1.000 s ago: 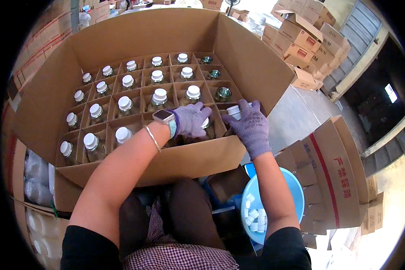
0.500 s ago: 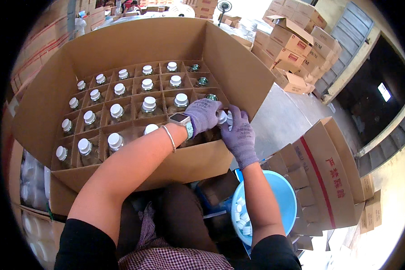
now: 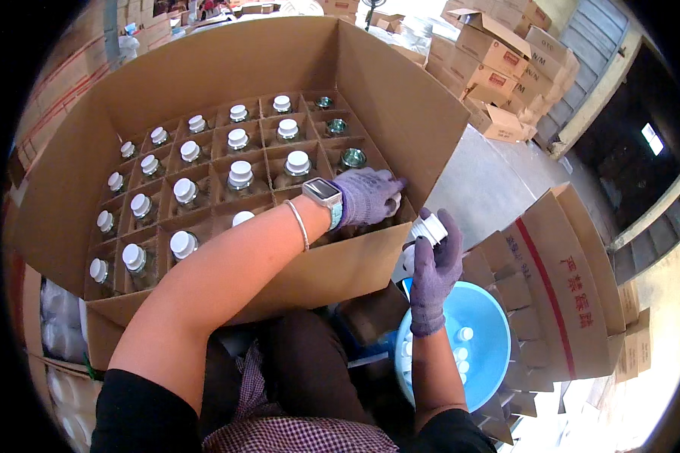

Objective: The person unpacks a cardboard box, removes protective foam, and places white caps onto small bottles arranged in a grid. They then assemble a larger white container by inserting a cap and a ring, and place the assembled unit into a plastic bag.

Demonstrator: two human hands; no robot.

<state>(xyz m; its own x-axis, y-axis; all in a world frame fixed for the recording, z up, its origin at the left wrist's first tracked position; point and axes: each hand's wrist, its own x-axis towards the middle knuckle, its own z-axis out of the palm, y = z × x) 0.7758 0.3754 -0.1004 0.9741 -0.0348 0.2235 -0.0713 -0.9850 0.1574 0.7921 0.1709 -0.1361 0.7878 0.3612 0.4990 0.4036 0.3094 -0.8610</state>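
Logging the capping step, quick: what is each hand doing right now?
Left hand: in the box, fingers curled over a bottle; grip cannot be told.
Right hand: holding a white cap.

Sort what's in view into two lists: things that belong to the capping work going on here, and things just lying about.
In the job:
- left hand, inside the divided carton
- right hand, holding white caps
- capped bottles
- uncapped bottles
- blue bowl of spare caps

Lying about:
- stacked cardboard boxes
- flattened box with red stripe
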